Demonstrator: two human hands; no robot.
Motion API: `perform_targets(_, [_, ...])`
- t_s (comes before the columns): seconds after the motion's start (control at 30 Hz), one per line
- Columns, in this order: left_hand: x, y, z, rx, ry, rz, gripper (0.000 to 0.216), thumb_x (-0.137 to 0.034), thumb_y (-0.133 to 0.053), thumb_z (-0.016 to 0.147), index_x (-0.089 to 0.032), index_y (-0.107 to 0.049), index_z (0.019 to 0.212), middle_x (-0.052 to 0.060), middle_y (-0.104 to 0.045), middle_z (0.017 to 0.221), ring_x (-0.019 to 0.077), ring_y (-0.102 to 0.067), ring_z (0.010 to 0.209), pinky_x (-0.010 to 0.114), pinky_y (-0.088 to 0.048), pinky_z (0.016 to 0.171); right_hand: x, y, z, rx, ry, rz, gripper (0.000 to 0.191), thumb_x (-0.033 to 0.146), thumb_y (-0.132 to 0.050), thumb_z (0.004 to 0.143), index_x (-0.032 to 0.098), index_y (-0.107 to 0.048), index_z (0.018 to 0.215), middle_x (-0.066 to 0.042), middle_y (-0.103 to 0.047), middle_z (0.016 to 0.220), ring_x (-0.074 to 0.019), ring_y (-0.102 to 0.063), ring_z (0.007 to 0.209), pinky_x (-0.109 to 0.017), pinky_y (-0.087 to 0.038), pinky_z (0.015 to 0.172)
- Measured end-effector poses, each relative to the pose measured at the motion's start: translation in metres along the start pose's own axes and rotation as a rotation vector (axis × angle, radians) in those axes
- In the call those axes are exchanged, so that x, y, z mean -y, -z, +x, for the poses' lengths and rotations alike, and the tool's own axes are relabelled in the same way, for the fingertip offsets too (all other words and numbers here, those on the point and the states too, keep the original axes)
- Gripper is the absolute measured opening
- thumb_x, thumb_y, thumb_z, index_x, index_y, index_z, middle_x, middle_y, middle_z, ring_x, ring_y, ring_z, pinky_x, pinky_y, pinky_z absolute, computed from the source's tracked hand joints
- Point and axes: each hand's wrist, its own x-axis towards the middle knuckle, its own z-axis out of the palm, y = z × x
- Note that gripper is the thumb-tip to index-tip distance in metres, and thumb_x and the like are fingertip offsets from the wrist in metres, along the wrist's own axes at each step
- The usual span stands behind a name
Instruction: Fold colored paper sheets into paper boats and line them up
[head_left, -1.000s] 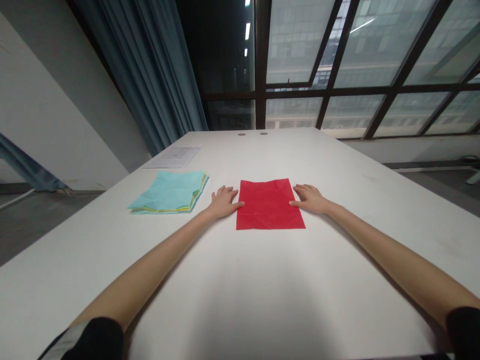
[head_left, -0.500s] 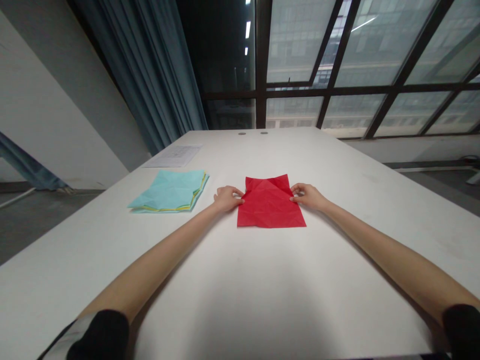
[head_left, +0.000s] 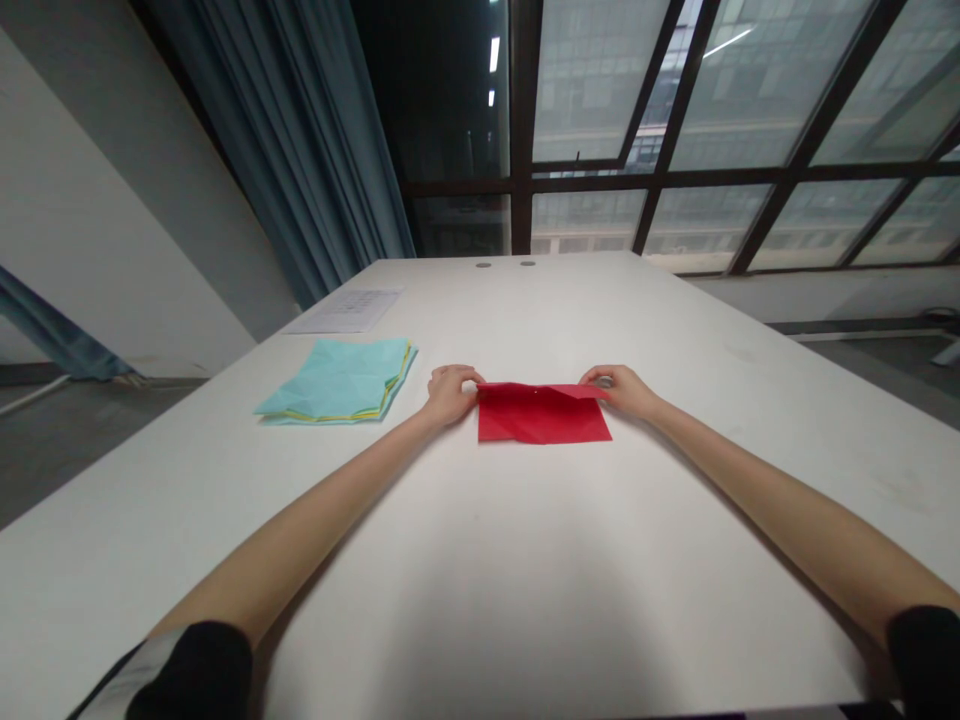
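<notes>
Currently, your left hand (head_left: 450, 392) is pinching the left corner of the red paper (head_left: 544, 422), fingers curled together on its raised edge; your right hand (head_left: 624, 390) is pinching the right corner the same way; the red paper is lying on the white table (head_left: 525, 560) between both hands, its far part lifting over the near part; a stack of pale blue sheets (head_left: 337, 382) is sitting near your left hand, not touching it; a printed white sheet (head_left: 346, 311) is lying beyond the stack.
</notes>
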Motion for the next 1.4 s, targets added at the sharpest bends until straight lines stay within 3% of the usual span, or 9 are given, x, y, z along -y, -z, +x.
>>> perform_targets(0.1, [-0.002, 0.003, -0.009, -0.084, -0.084, 0.02, 0.019, -0.029, -0.054, 0.078, -0.027, -0.069, 0.089, 0.002, -0.048, 0.128, 0.0296, -0.025, 0.126, 0.049, -0.022, 0.103, 0.004, 0.001, -0.003, 0.024, 0.062, -0.086, 0.014, 0.029, -0.058, 0.073, 0.02, -0.068, 0.077, -0.004, -0.07, 0.083, -0.0213, -0.063, 0.083, -0.035, -0.048, 0.08])
perform_targets(0.23, [-0.002, 0.01, -0.016, -0.038, -0.24, 0.094, 0.022, -0.019, -0.052, 0.076, -0.029, -0.07, 0.085, 0.0, -0.043, 0.133, 0.0304, -0.017, 0.129, 0.052, -0.016, 0.105, 0.009, 0.006, -0.002, 0.124, 0.183, -0.276, 0.024, 0.015, -0.05, 0.074, 0.021, -0.07, 0.085, -0.004, -0.071, 0.089, -0.0212, -0.063, 0.087, -0.038, -0.046, 0.085])
perform_targets(0.33, [-0.01, 0.021, -0.014, -0.011, -0.284, 0.135, 0.03, -0.012, -0.047, 0.075, -0.028, -0.071, 0.083, 0.0, -0.046, 0.131, 0.03, -0.021, 0.13, 0.055, -0.015, 0.105, 0.017, 0.013, 0.006, 0.232, 0.309, -0.426, 0.037, 0.006, -0.044, 0.071, 0.021, -0.071, 0.091, -0.006, -0.069, 0.099, -0.0221, -0.061, 0.097, -0.04, -0.044, 0.09])
perform_targets(0.43, [-0.03, 0.03, -0.007, 0.009, -0.287, 0.124, 0.034, -0.017, -0.038, 0.082, -0.026, -0.068, 0.096, 0.003, -0.054, 0.125, 0.0252, -0.032, 0.127, 0.05, -0.02, 0.106, 0.035, 0.015, 0.015, 0.228, 0.337, -0.517, 0.039, 0.007, -0.04, 0.076, 0.02, -0.069, 0.1, -0.009, -0.064, 0.112, -0.0232, -0.057, 0.107, -0.041, -0.043, 0.094])
perform_targets(0.5, [-0.047, 0.03, -0.005, 0.085, -0.26, 0.109, 0.041, -0.028, -0.029, 0.09, -0.02, -0.055, 0.12, 0.007, -0.051, 0.13, 0.0248, -0.034, 0.128, 0.049, -0.021, 0.107, 0.051, 0.008, 0.019, 0.182, 0.316, -0.513, 0.04, 0.018, -0.037, 0.085, 0.016, -0.058, 0.119, -0.012, -0.058, 0.123, -0.0245, -0.051, 0.116, -0.044, -0.038, 0.099])
perform_targets(0.57, [-0.062, 0.025, -0.006, 0.194, -0.228, 0.133, 0.054, -0.039, -0.023, 0.092, -0.012, -0.035, 0.137, 0.013, -0.035, 0.144, 0.0268, -0.024, 0.135, 0.051, -0.019, 0.107, 0.065, -0.004, 0.019, 0.2, 0.278, -0.491, 0.049, 0.034, -0.034, 0.091, 0.013, -0.042, 0.134, -0.015, -0.045, 0.137, -0.0262, -0.038, 0.128, -0.047, -0.031, 0.105])
perform_targets(0.7, [-0.077, 0.005, -0.014, 0.29, -0.223, 0.199, 0.066, -0.047, -0.015, 0.092, -0.006, -0.014, 0.143, 0.015, -0.011, 0.151, 0.0251, -0.008, 0.139, 0.049, -0.014, 0.109, 0.079, -0.032, 0.01, 0.349, 0.189, -0.472, 0.06, 0.045, -0.022, 0.093, 0.014, -0.019, 0.144, -0.013, -0.021, 0.149, -0.0258, -0.016, 0.138, -0.053, -0.018, 0.109])
perform_targets(0.93, [-0.071, -0.014, -0.026, 0.343, -0.221, 0.21, 0.072, -0.054, -0.006, 0.09, -0.007, -0.011, 0.144, 0.012, -0.006, 0.151, 0.0231, -0.004, 0.14, 0.051, -0.012, 0.11, 0.068, -0.045, -0.005, 0.493, 0.144, -0.518, 0.075, 0.059, -0.017, 0.089, 0.009, -0.013, 0.145, -0.016, -0.013, 0.15, -0.0263, -0.013, 0.138, -0.052, -0.011, 0.111])
perform_targets(1.4, [-0.036, 0.003, -0.041, 0.398, -0.237, 0.256, 0.08, -0.063, -0.007, 0.087, -0.008, -0.004, 0.145, 0.012, -0.003, 0.151, 0.0235, -0.005, 0.14, 0.05, -0.009, 0.11, 0.05, -0.014, -0.027, 0.484, 0.12, -0.584, 0.08, 0.064, -0.02, 0.086, 0.01, -0.009, 0.146, -0.016, -0.011, 0.15, -0.029, -0.012, 0.138, -0.055, -0.005, 0.11])
